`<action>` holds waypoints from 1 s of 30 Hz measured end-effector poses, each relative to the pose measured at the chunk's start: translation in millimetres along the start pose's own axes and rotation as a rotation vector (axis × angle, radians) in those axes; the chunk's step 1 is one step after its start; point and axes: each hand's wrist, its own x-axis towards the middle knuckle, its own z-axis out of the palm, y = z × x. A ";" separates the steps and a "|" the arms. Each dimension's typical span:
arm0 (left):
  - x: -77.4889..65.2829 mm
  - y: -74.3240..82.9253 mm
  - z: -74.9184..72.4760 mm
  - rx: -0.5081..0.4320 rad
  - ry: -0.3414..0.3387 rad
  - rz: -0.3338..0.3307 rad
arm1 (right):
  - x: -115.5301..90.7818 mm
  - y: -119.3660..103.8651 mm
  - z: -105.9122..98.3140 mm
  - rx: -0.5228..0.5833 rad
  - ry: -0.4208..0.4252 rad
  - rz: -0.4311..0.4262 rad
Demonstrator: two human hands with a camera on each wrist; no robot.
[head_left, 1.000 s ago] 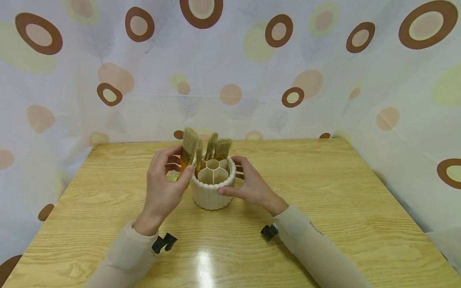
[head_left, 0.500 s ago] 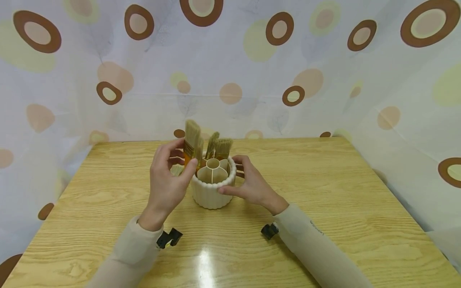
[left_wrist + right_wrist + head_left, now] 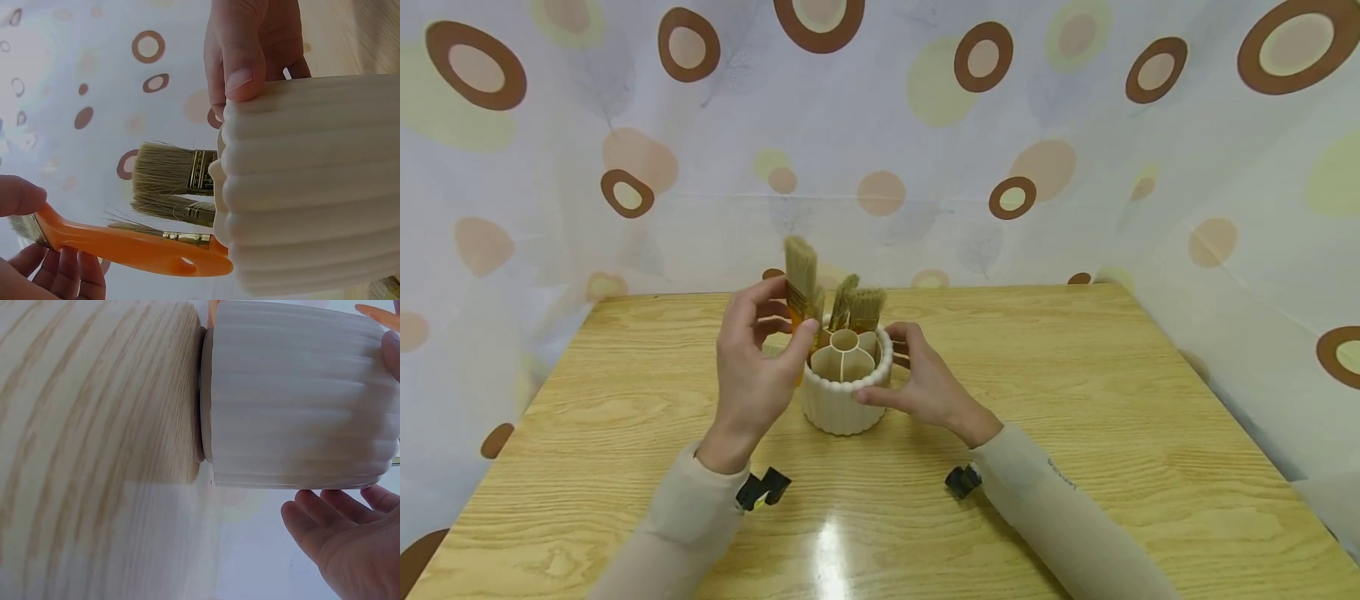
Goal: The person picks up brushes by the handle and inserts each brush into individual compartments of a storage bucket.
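Note:
My left hand [image 3: 748, 354] pinches a flat paintbrush [image 3: 801, 275] near its ferrule, bristles up. In the left wrist view, the brush's orange handle [image 3: 137, 247] points at the holder's rim, its end overlapping the rim edge. The cream ribbed brush holder [image 3: 844, 408] stands upright on the table, with petal-shaped compartments round a central tube. Several other paintbrushes [image 3: 867, 307] stand bristles up in its back and left compartments. My right hand [image 3: 928, 387] grips the holder's right side, thumb on the front rim; its fingers [image 3: 331, 515] touch the wall in the right wrist view.
Another brush [image 3: 771, 351] lies on the table behind my left hand, mostly hidden. The wooden table [image 3: 1075, 400] reaches back to a patterned curtain [image 3: 880, 125], which also closes off both sides. Front compartments [image 3: 831, 364] of the holder hold no brush.
My left hand has lifted the paintbrush higher and moved it slightly right, toward the holder, turning it more upright. The right hand and the holder have stayed in place.

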 end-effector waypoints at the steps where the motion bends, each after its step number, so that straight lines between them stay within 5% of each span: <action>1: 0.1 -4.0 0.8 -0.006 0.001 0.003 | 0.0 0.1 0.0 0.001 -0.001 -0.002; 7: 1.5 -14.1 5.3 -0.041 0.003 0.007 | 0.0 0.9 -0.2 0.003 0.000 -0.005; 15: 7.5 8.6 9.0 -0.056 0.019 0.022 | 1.1 0.3 0.2 0.007 0.001 -0.006; 24: 8.4 -10.8 13.2 -0.082 0.026 0.025 | 1.3 0.7 0.2 0.011 0.007 -0.010; 30: 4.1 -4.9 15.8 -0.085 0.014 -0.012 | 1.0 -0.2 -0.2 0.012 0.003 -0.007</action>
